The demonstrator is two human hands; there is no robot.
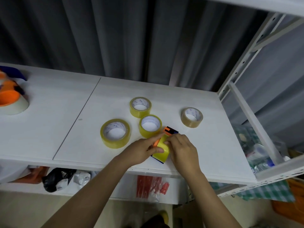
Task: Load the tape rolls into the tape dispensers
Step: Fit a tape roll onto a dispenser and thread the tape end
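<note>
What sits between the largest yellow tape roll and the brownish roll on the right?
In the head view, another yellow roll lies between the large yellow roll and the brownish roll, close to the orange dispenser.

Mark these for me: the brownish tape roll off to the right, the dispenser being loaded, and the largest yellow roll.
Brownish tape roll (191,121), head view: front outer wall.
Orange tape dispenser (170,130), head view: far end, past the fingers.
Largest yellow tape roll (115,141), head view: front outer wall.
</note>
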